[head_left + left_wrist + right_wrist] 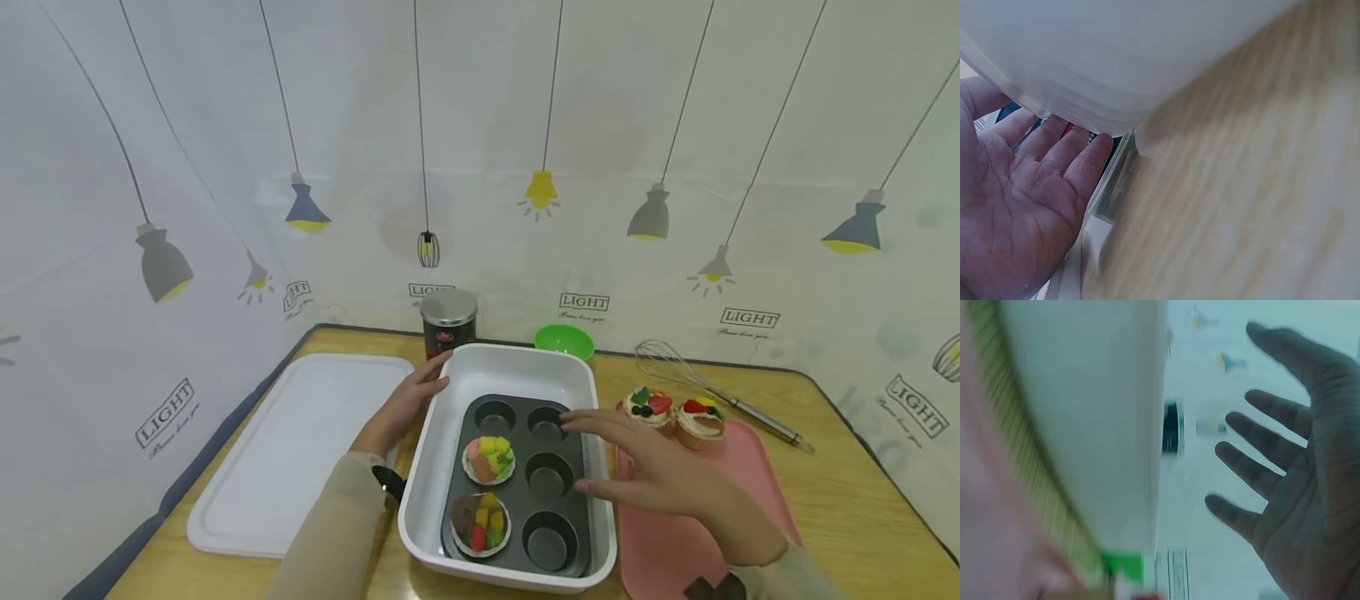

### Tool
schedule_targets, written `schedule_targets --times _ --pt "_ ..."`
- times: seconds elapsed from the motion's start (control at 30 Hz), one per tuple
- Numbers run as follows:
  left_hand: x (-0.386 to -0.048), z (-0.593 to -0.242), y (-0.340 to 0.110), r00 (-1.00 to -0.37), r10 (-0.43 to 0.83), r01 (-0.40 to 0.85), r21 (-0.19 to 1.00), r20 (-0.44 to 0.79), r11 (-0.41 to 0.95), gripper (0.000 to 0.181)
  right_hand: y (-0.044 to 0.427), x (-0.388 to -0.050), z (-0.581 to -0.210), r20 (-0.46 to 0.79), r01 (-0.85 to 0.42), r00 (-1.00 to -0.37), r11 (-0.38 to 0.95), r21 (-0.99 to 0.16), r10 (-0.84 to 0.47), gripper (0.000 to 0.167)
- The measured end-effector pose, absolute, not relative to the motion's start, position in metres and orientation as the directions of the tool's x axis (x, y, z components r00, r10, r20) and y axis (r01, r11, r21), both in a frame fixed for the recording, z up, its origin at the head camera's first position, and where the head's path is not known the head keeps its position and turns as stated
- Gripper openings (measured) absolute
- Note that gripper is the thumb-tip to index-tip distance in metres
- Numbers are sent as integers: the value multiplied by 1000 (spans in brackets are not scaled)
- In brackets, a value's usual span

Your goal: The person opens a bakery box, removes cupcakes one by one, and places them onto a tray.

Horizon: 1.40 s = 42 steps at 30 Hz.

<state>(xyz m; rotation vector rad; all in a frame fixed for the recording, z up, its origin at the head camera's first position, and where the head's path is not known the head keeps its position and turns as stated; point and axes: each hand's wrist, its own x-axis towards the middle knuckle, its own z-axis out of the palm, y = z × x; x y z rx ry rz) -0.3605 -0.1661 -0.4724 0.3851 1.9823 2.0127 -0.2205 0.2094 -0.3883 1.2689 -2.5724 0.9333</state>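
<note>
A white rectangular tub (525,371) stands in the middle of the table, holding a dark muffin tin (520,504). Two decorated cupcakes fill left-hand cups of the tin: one with pink, yellow and green topping (488,460), one with brown, red and yellow topping (480,527). My left hand (405,408) touches the tub's left side near the far corner; its extended fingers lie along the outer wall in the left wrist view. Above the tub's right rim hovers my right hand (660,475), fingers spread, holding nothing.
Right of the tub, two more cupcakes (700,423) sit at the far end of a pink tray (652,542). Behind them lies a whisk (720,393). A green bowl (564,341) and dark lidded can (448,325) stand behind the tub. A white board (300,450) lies left.
</note>
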Motion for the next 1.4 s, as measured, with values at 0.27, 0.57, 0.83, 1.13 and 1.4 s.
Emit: schedule_targets --times 0.27,0.57,0.83,1.13,1.4 --pt "-365 -476 -167 -920 391 -12 1000 -5 -15 55 129 -237 -402 260 -748 -623 464 -474 -738 70" --pt "-359 -474 -163 -916 402 -11 1000 -2 -21 54 103 -239 -440 294 -730 -655 485 -481 -696 59" --pt "-360 -470 -164 -926 378 -1 1000 -6 12 53 106 -240 -440 252 -735 -652 514 -442 -716 66" --pt "-360 -470 -167 -928 373 0 1000 -8 23 55 103 -242 -440 246 -698 -705 590 -407 -665 62" --pt "-359 -470 -166 -927 376 2 1000 -6 21 55 104 -238 -438 197 -664 -733 623 -413 -651 63"
